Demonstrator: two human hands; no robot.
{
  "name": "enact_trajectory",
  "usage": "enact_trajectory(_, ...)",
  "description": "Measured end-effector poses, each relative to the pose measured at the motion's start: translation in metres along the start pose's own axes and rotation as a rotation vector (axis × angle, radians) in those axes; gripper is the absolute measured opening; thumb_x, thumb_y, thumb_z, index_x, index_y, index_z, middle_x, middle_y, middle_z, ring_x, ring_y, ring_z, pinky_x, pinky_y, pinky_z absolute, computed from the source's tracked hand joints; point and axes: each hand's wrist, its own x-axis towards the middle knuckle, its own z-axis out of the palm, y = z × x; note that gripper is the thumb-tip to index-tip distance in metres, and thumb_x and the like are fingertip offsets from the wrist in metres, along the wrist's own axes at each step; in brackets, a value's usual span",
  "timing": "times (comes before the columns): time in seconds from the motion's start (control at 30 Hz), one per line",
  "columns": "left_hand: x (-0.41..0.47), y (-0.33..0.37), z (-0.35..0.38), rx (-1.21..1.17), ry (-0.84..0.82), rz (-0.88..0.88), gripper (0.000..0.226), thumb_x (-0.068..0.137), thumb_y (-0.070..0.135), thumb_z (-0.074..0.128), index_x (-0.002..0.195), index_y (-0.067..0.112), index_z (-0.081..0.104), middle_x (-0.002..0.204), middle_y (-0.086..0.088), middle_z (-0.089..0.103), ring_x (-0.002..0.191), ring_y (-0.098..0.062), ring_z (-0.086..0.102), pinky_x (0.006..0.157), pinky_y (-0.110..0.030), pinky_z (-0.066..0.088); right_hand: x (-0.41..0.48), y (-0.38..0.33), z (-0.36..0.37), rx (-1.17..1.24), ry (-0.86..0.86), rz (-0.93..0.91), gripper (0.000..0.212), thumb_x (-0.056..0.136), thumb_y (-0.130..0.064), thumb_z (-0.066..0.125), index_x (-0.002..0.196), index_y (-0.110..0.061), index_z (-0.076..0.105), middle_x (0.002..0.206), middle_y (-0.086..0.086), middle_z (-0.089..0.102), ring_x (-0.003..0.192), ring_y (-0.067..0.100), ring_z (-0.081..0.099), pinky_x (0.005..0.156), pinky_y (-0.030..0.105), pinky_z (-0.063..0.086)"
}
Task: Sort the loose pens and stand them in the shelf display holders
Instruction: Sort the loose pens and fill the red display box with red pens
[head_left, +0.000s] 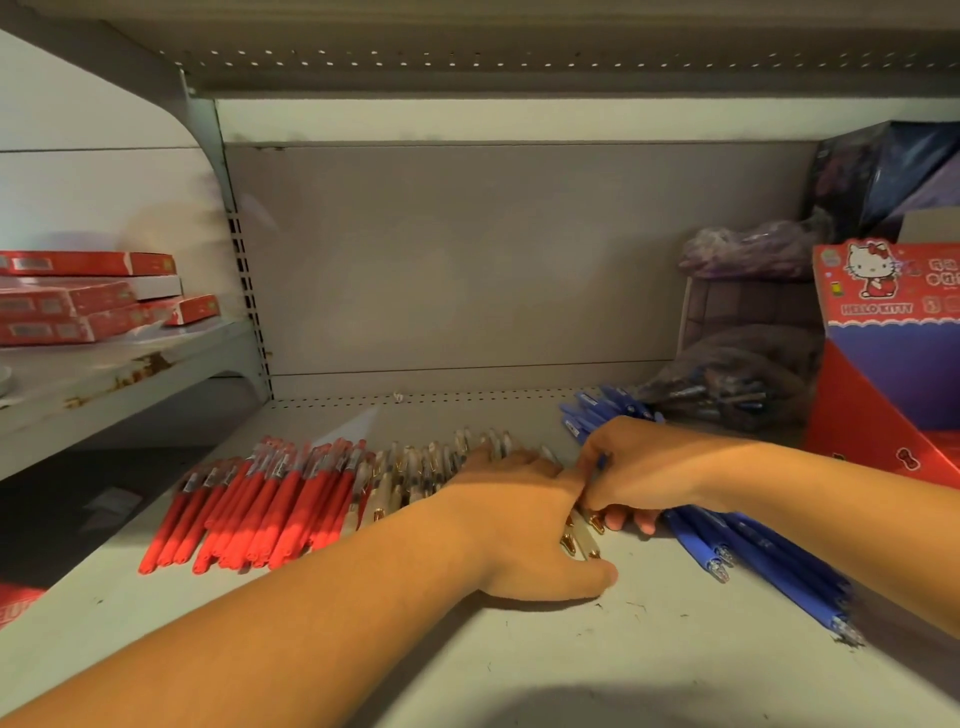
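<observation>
Your sorting looks nearly done: red pens (270, 499), white pens (410, 467) and blue pens (753, 551) lie in three groups on the shelf (519, 665). Your left hand (524, 519) presses flat, fingers straight, on the white ones. Your right hand (644, 467) curls at their edge (whether it grips a pen, I cannot tell). No pens show standing in the Hello Kitty display box (852, 426) yet.

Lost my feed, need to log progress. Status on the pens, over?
Left hand flat on white pens. Right hand curled on a blue pen. Red pens, blue pens lie piled on shelf, none standing. Red box at right, unblocked.
</observation>
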Motion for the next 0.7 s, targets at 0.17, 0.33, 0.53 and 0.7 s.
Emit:
enact_trajectory(0.17,0.0051,-0.0047,-0.0001,0.008,0.016,-0.038,0.035,0.09,0.057,0.048,0.113,0.031,0.046,0.112,0.002,0.058,0.089,-0.018,0.042,0.088,-0.038,0.035,-0.0039,-0.0012,-0.0032,0.017,-0.002,0.064,0.018,0.089,-0.008,0.06,0.101,0.001,0.069,0.06,0.005,0.063,0.038,0.011,0.049,0.042,0.019,0.044)
enact_trajectory(0.33,0.0075,-0.0041,0.0015,0.014,0.036,-0.053,0.036,0.091,0.057,0.045,0.113,0.029,0.048,0.107,0.002,0.057,0.086,-0.019,0.042,0.081,-0.036,0.033,-0.0076,-0.0003,-0.0032,0.044,-0.07,0.047,0.016,0.082,-0.006,0.064,0.093,0.004,0.069,0.059,0.004,0.058,0.043,0.012,0.049,0.048,0.02,0.046)
enact_trajectory(0.53,0.0087,-0.006,0.0013,-0.055,0.027,-0.043,0.053,0.084,0.069,0.052,0.122,0.032,0.048,0.111,0.008,0.054,0.093,-0.015,0.047,0.083,-0.036,0.038,-0.0031,0.0031,-0.0029,0.04,0.018,-0.025,0.017,0.085,-0.011,0.065,0.099,-0.007,0.074,0.086,0.007,0.075,0.07,0.011,0.072,0.073,0.023,0.06)
enact_trajectory(0.7,0.0098,-0.006,0.0007,-0.088,0.007,-0.06,0.067,0.078,0.077,0.054,0.129,0.033,0.047,0.122,0.01,0.055,0.105,-0.016,0.05,0.093,-0.036,0.04,-0.0012,0.0055,-0.0082,0.206,0.027,-0.04,0.016,0.092,-0.004,0.058,0.097,-0.003,0.073,0.081,0.009,0.076,0.07,0.016,0.073,0.066,0.022,0.058)
